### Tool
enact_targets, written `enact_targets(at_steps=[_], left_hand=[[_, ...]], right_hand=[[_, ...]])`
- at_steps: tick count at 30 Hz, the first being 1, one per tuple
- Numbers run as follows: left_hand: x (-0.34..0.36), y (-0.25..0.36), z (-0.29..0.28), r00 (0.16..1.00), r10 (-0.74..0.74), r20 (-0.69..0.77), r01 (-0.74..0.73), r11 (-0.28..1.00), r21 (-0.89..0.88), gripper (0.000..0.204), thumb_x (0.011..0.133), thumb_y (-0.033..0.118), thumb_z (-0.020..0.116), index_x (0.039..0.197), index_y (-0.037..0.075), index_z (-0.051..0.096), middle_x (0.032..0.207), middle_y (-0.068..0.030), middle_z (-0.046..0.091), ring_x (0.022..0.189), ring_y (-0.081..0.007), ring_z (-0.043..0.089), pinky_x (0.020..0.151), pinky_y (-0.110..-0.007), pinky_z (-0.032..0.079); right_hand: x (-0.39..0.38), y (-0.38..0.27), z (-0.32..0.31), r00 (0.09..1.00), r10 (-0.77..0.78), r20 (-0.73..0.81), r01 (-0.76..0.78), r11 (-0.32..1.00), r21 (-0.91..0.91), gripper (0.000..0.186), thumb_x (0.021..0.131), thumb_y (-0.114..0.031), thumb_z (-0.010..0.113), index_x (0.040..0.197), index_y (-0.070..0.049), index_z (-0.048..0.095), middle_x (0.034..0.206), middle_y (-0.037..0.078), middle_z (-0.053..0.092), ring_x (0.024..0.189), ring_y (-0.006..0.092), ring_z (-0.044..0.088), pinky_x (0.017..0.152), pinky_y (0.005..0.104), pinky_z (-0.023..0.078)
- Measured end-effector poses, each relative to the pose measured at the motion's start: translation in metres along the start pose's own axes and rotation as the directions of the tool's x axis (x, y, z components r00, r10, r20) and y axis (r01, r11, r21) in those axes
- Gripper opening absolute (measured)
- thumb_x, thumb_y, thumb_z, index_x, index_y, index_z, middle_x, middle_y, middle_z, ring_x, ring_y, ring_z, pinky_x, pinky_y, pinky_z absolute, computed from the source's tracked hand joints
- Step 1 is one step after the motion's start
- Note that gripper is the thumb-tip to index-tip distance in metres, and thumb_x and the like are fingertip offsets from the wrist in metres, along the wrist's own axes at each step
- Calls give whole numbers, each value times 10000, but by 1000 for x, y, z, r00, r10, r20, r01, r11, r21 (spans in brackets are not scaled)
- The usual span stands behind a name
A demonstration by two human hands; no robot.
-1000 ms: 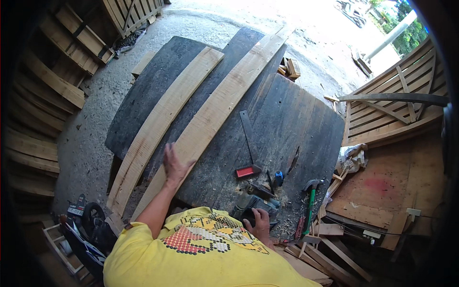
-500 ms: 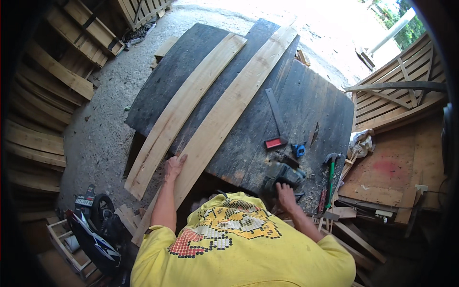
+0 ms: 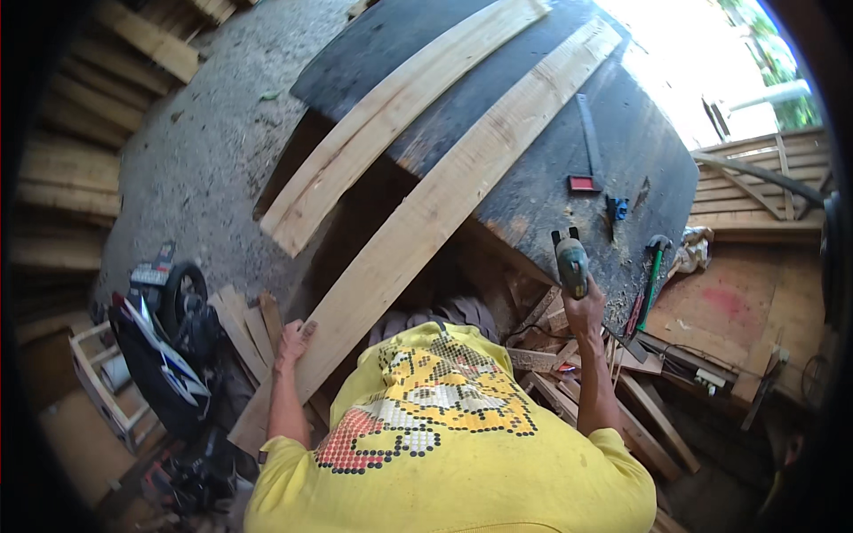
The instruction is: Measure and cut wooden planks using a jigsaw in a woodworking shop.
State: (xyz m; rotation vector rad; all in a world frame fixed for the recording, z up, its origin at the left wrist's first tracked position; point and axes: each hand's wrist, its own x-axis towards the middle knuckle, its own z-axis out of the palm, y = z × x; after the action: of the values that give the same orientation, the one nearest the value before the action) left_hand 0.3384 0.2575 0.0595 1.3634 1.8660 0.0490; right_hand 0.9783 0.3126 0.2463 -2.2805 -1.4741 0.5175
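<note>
So the long pale board (image 3: 444, 204) runs slantwise over the dark table (image 3: 653, 169), its near end sticking out past the edge. Left hand's (image 3: 294, 343) got a grip on its left side down there, right hand's (image 3: 584, 308) wrapped round a greenish power tool (image 3: 573, 265). Second board (image 3: 382, 129) sits left, red-based square (image 3: 588, 142) and green-handled hammer (image 3: 655, 271) right.

Daylight enters upper R; ground (image 3: 680, 71) there blown out, detail lost. Tabletop (image 3: 641, 133) med. lit w/ pale glare nr far R edge; area underneath in deep shadow. Stacked boards (image 3: 67, 169), L, dim. Fisheye: periph. lines bent, corners blk.
</note>
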Motion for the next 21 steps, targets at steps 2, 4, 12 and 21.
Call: enact_targets(at_steps=[2, 4, 12, 21], left_hand=[[-34, -41, -1, 989, -126, 80, 126, 992, 2, 929, 877, 876, 462, 861, -34, 650, 797, -283, 633, 804, -424, 671, 735, -503, 503], [-46, -63, 0, 936, -249, 247, 248, 968, 37, 957, 886, 886, 426, 945, -30, 697, 816, -251, 645, 817, -349, 653, 796, -483, 505], [-50, -62, 17, 912, -288, 292, 285, 957, 51, 948, 898, 863, 438, 1019, -30, 728, 988, -244, 726, 1009, -373, 703, 890, -467, 518], [-7, 39, 20, 983, -125, 132, 120, 992, 47, 774, 781, 753, 732, 986, 7, 710, 978, -220, 724, 965, -346, 714, 829, -449, 543]], right_hand=[[-24, -14, 1, 999, 34, 38, -38, 995, 94, 392, 834, -164, 722, 1195, -13, 689, 939, 223, 745, 875, 369, 740, 792, 418, 553], [-40, -23, 4, 996, -13, 91, -4, 984, 176, 386, 834, -164, 719, 1187, -8, 697, 951, 197, 747, 888, 322, 733, 817, 398, 546], [-48, -37, 13, 939, -168, 301, 88, 961, 263, 397, 821, -142, 716, 1192, 0, 704, 1033, 155, 761, 932, 249, 720, 878, 355, 540], [-43, -69, 12, 844, -300, 445, 146, 926, 347, 408, 831, -168, 740, 1186, 20, 670, 947, 168, 759, 848, 207, 725, 807, 349, 555]])
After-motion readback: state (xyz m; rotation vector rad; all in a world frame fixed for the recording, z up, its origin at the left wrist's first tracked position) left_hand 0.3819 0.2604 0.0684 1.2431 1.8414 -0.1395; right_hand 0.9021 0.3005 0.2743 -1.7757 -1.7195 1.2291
